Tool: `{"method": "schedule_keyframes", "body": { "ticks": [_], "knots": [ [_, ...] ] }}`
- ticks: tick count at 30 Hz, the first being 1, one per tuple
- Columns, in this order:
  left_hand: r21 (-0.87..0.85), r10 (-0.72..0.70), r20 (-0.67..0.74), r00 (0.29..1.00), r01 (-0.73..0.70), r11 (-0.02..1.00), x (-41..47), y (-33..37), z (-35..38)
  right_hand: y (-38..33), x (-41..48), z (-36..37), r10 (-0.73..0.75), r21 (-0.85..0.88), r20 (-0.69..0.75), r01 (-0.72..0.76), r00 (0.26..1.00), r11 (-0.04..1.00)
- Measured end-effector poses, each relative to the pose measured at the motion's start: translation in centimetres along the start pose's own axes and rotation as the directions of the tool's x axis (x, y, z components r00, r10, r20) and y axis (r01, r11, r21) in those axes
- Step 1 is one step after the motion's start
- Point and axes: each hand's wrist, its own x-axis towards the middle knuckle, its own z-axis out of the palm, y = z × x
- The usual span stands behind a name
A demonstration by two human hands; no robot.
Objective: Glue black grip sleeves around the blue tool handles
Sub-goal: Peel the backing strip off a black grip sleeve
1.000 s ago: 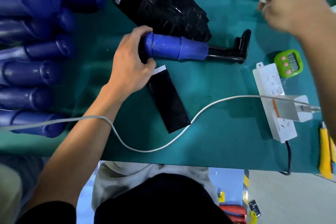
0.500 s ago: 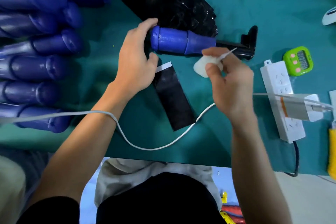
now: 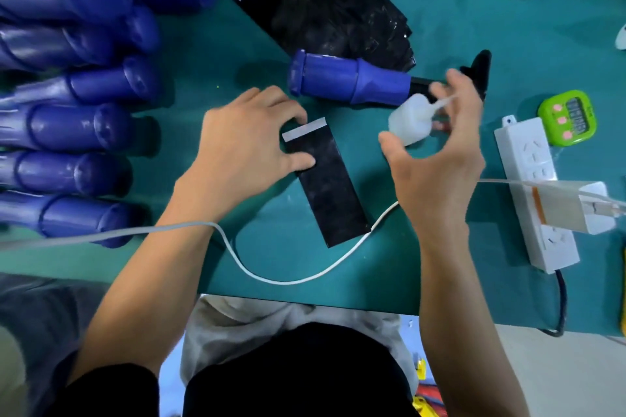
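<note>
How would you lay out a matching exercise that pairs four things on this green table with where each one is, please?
Things:
1. glue bottle
2. black sleeve
3. blue handle
4. green timer

Places:
a. beside the white power strip
b. held in the right hand
c. flat on the table, touched by the left hand
d. lying in front of the pile of black sleeves

Pairs: 1-b, 2-c, 3-d, 4-a
</note>
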Motion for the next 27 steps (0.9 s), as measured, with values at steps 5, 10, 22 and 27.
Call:
{"method": "schedule_keyframes", "body": {
  "ticks": [5, 10, 22, 27],
  "knots": [
    [-0.146, -0.019, 0.031, 0.999, 0.023, 0.989, -0.2, 0.5, 0.7, -0.2, -2.2, -1.6, -0.369, 0.099, -0.359, 0.428, 0.857, 0.898],
    [-0.314, -0.102, 0.085, 0.991, 0.124, 0.941, 0.1, 0.9, 0.8, -2.4, -4.8, 2.0, -0.418, 0.020, 0.111, 0.418, 0.902, 0.908],
    [-0.645, -0.012, 0.127, 0.992, 0.092, 0.758, 0.1, 0.6, -0.4, -2.1, -2.9, 3.5, 0.088, 0.141, 0.466, -0.172, 0.880, 0.975],
    [-0.645, -0.134, -0.158, 0.978, 0.001, 0.764, -0.4, 1.7, 0.3, -2.3, -2.9, 3.7, 0.082, 0.126, 0.426, -0.149, 0.901, 0.981]
  ]
}}
